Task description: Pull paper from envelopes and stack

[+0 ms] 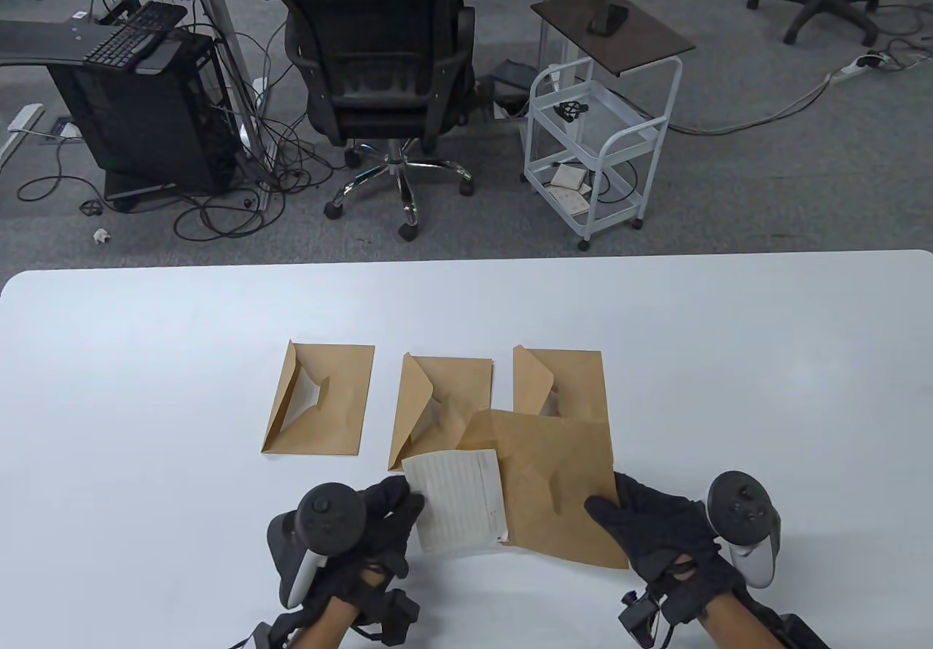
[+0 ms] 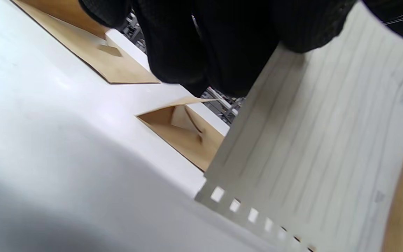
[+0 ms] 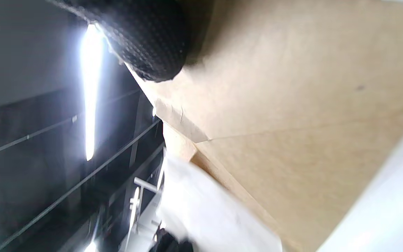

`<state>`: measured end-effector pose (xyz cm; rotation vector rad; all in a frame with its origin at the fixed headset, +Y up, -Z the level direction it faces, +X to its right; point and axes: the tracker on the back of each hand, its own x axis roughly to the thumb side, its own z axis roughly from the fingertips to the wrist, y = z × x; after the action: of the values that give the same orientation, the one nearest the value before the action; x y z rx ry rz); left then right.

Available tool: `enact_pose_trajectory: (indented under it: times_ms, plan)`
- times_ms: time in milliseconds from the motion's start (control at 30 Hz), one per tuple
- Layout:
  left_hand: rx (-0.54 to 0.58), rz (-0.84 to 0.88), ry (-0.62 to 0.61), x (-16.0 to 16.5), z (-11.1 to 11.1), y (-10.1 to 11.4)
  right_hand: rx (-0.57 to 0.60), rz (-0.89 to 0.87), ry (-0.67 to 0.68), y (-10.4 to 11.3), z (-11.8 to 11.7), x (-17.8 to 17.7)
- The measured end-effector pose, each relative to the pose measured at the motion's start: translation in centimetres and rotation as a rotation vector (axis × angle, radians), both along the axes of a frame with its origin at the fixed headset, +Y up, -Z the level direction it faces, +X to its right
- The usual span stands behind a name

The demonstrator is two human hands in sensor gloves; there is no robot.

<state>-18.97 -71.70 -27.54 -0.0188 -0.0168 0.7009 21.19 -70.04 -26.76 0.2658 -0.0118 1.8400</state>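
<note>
My right hand (image 1: 619,514) grips the right edge of a brown envelope (image 1: 557,492) held just above the table; the envelope fills the right wrist view (image 3: 292,105). My left hand (image 1: 393,507) pinches the left edge of a lined white sheet of paper (image 1: 459,503) that sticks out of the envelope's left end. The sheet shows close in the left wrist view (image 2: 320,147), with punched holes along its edge. Three more brown envelopes with open flaps lie in a row behind: left (image 1: 321,401), middle (image 1: 437,401), right (image 1: 565,383).
The white table (image 1: 146,386) spreads wide around the envelopes. Beyond its far edge stand an office chair (image 1: 386,80), a white cart (image 1: 598,146) and a black computer stand (image 1: 146,109).
</note>
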Motion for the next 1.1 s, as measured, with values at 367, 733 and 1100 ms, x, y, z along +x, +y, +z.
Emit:
enact_pose_trajectory:
  times_ms: [367, 733, 1100]
  plan:
    - [-0.081, -0.31, -0.054, 0.8, -0.9, -1.4, -0.043, -0.043, -0.131, -0.4, -1.2, 3.7]
    - [-0.009, -0.795, -0.17, 4.5, -0.5, -2.4, -0.021, -0.009, -0.106, -0.2, -1.0, 3.0]
    - [-0.068, -0.893, -0.183, 5.1, -0.7, -3.4, -0.028, 0.005, -0.097, -0.3, -1.1, 2.7]
